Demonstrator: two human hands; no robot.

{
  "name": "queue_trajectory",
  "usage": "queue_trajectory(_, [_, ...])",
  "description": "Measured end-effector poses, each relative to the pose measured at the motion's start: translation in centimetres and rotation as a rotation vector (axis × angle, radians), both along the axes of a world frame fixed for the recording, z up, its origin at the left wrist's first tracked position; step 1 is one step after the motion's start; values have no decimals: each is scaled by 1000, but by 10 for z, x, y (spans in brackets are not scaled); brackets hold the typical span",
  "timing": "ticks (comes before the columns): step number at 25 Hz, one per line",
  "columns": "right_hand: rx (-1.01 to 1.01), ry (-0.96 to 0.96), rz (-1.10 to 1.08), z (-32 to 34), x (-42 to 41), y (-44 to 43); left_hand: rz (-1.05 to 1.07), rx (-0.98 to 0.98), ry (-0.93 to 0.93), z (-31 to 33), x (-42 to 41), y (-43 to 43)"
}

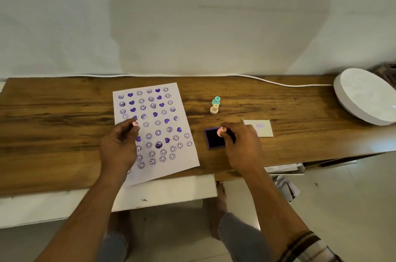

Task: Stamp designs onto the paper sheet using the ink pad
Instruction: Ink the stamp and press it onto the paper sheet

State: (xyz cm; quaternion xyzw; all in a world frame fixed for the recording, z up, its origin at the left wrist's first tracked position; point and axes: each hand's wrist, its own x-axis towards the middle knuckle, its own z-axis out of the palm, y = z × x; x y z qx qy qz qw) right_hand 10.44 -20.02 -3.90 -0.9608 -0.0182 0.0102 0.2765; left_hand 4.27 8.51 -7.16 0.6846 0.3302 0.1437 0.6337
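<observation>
A white paper sheet (pixel 180 115) lies on the wooden table (pixel 53 124), covered with several purple smiley and heart prints. My left hand (pixel 117 146) rests over the sheet's left side and pinches a small pink stamp (pixel 135 124). To the right of the sheet sits a dark purple ink pad (pixel 213 139). My right hand (pixel 242 143) holds a second pink stamp (pixel 220 132) down over the pad. A teal stamp (pixel 216 100) and a beige stamp (pixel 214 109) stand together behind the pad.
A white card with a purple smudge (pixel 262 127) lies right of the pad. A round white disc (pixel 364 95) with a white cable (pixel 278 83) occupies the table's far right. A white wall runs behind. A white board (pixel 167 193) juts out below the table's front edge.
</observation>
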Motion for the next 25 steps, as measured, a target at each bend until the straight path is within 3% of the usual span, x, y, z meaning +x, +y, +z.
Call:
queue_trajectory(15, [-221, -98, 6, -24, 2, 15, 11, 83, -20, -19, -2, 26])
queue_trajectory(17, [-109, -51, -61, -23, 1, 15, 25, 57, -42, -16, -4, 27])
queue_trajectory(21, [584, 61, -343, 1, 0, 25, 21, 45, -39, -11, -3, 29])
queue_trajectory(22, [608, 55, -285, 5, -6, 31, 14, 41, -37, -10, -3, 30])
queue_trajectory(25, [358, 78, 95, 7, -29, 50, -21, 56, -38, -13, 0, 30])
